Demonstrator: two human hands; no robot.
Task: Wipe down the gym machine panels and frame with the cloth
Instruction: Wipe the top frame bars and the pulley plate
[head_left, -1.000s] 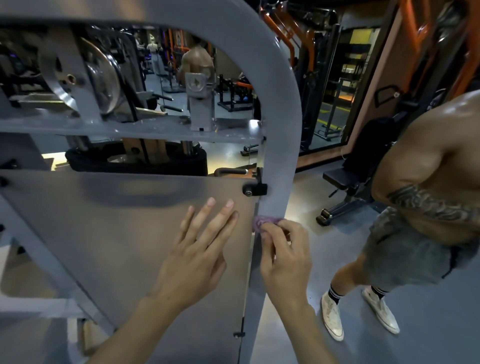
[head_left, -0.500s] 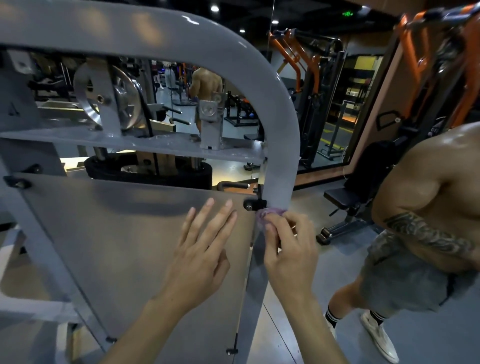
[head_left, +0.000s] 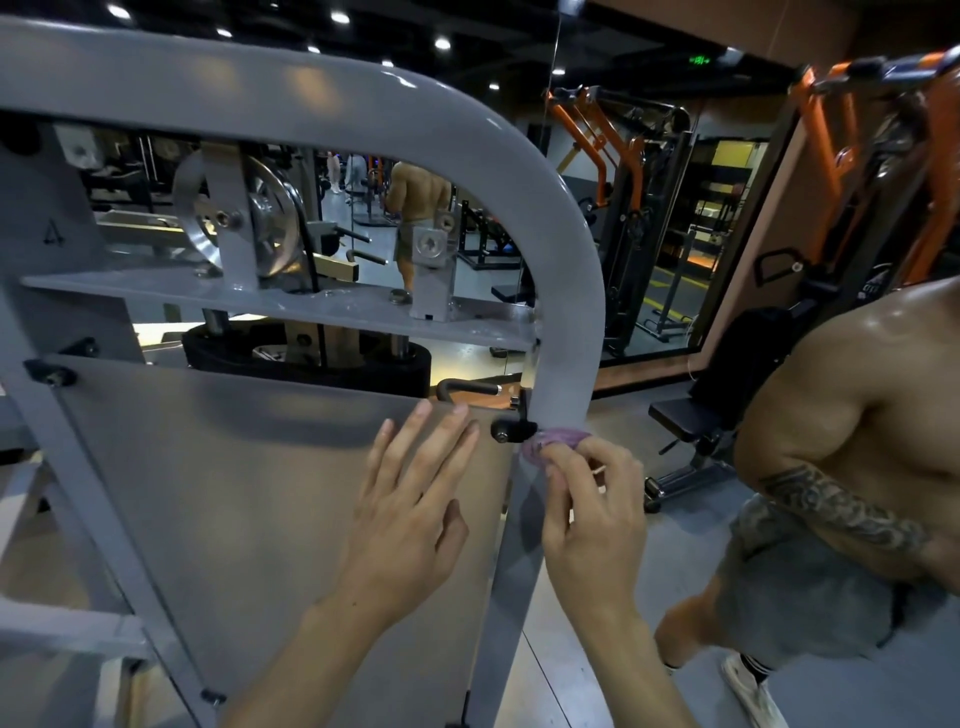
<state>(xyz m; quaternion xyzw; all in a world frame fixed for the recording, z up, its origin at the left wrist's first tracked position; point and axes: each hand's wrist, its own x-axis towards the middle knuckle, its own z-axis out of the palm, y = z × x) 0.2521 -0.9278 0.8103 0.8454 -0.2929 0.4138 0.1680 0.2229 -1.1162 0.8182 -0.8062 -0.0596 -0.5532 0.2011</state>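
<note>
Little purple cloth (head_left: 555, 442) is bunched against the frame (head_left: 569, 332) upright, pinched in my right hand (head_left: 592, 519) grip. Left hand (head_left: 410, 514) lies spread flat on the panel (head_left: 249, 493). I'd guess most of the frame is left to wipe

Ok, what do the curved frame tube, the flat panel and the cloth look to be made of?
Frame tube: apparently painted metal, glossy grey with light glints. Panel: matte grey sheet, metal or plastic, unclear; bolted at corners. Cloth: soft purple fabric, bunched in the right hand.
</note>
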